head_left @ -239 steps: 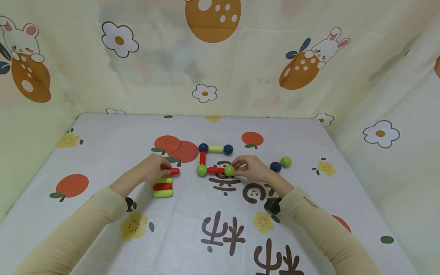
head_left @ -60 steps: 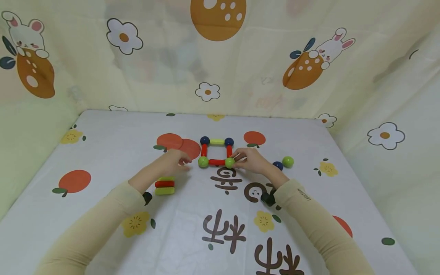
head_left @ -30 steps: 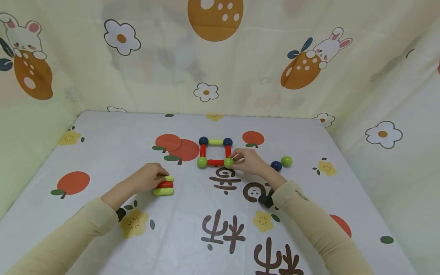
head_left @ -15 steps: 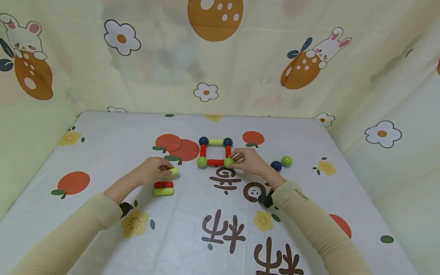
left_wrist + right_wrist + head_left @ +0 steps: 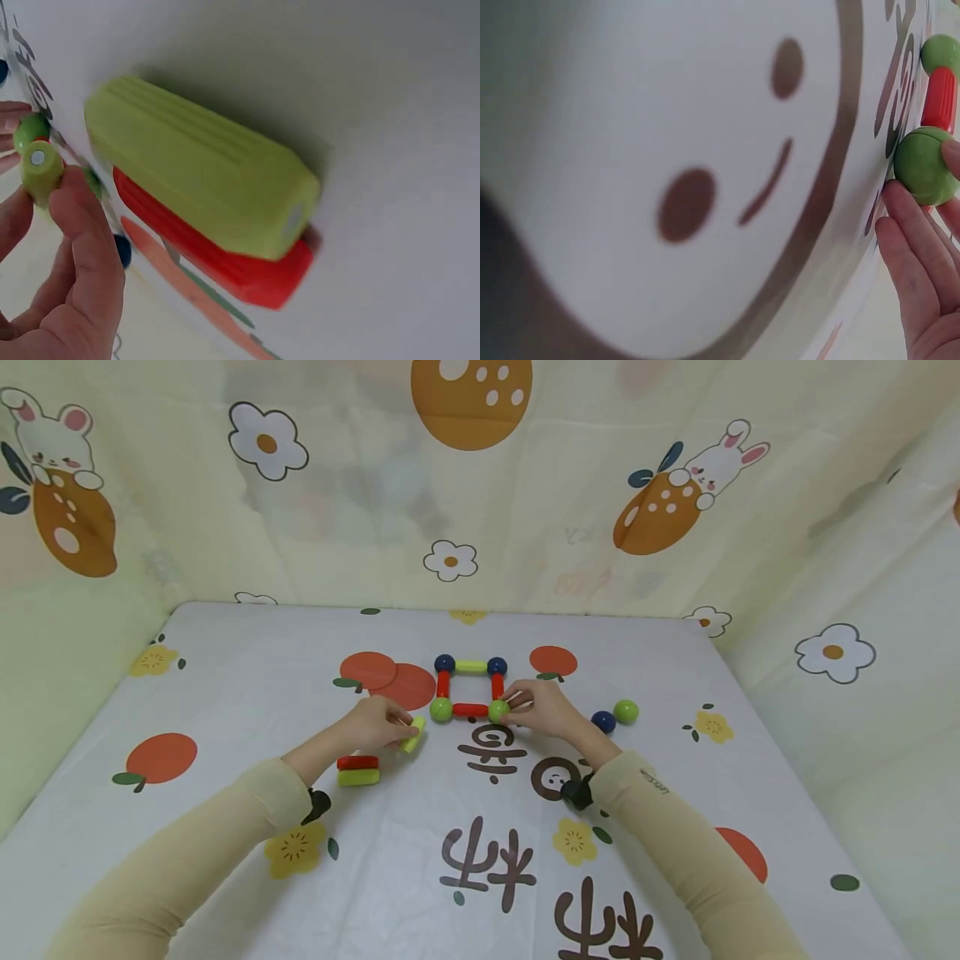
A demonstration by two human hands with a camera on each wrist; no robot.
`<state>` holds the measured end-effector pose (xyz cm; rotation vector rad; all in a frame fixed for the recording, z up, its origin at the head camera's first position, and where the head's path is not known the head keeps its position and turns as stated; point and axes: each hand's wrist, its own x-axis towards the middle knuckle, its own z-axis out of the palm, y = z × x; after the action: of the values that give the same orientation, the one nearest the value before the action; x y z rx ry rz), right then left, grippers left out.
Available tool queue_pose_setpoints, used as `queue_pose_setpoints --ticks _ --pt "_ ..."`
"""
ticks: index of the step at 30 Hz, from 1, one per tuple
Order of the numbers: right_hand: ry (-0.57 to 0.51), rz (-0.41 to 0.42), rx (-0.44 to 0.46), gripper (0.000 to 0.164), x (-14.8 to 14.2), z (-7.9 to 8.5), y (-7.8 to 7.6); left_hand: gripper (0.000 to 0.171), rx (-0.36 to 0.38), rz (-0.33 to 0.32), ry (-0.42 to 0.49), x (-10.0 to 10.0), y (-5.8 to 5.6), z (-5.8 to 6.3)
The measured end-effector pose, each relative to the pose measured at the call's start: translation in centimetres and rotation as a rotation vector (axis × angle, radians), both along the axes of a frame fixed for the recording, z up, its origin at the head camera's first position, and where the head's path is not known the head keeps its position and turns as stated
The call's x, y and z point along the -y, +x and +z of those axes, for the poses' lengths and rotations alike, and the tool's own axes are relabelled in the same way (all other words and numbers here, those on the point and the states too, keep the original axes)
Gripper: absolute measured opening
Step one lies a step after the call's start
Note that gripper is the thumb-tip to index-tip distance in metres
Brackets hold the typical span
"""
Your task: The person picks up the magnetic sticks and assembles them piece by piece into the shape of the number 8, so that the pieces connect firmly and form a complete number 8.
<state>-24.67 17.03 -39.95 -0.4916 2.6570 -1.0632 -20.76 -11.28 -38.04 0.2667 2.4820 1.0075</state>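
Observation:
My left hand point(image 5: 377, 724) pinches a yellow-green magnetic rod point(image 5: 413, 735) between thumb and fingers, tilted, just left of a square frame. In the left wrist view a pale magnet dot shows on the end of that rod point(image 5: 41, 171). The square has two blue balls point(image 5: 445, 664) at the back and two green balls in front, joined by three red rods point(image 5: 471, 710) and one yellow-green rod point(image 5: 471, 667). My right hand point(image 5: 546, 707) holds the front right green ball point(image 5: 498, 711) with thumb and fingertips; the right wrist view shows this green ball point(image 5: 924, 165) up close.
A red rod point(image 5: 357, 762) and a yellow-green rod point(image 5: 358, 777) lie side by side below my left hand. A loose blue ball point(image 5: 603, 721) and green ball point(image 5: 626, 712) sit right of my right hand. The table point(image 5: 420, 860) has a printed cloth; a patterned curtain stands behind it.
The right side of the square gained a red rod since the oldest frame. My left hand took the top yellow-green rod from the pile and carried it right, towards the square. My right hand stays at the green ball.

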Motion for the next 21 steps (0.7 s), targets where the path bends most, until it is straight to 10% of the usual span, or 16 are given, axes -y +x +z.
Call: queue_pose_setpoints --ticks 12,21 --pt "-0.001 0.008 0.027 0.026 -0.1 0.3 -0.7 0.033 0.343 0.161 0.218 -2.4 -0.6 -0.8" --pt "-0.002 -0.001 0.046 0.028 -0.1 0.2 -0.8 0.031 0.367 0.224 0.193 -3.4 -1.2 -1.0"
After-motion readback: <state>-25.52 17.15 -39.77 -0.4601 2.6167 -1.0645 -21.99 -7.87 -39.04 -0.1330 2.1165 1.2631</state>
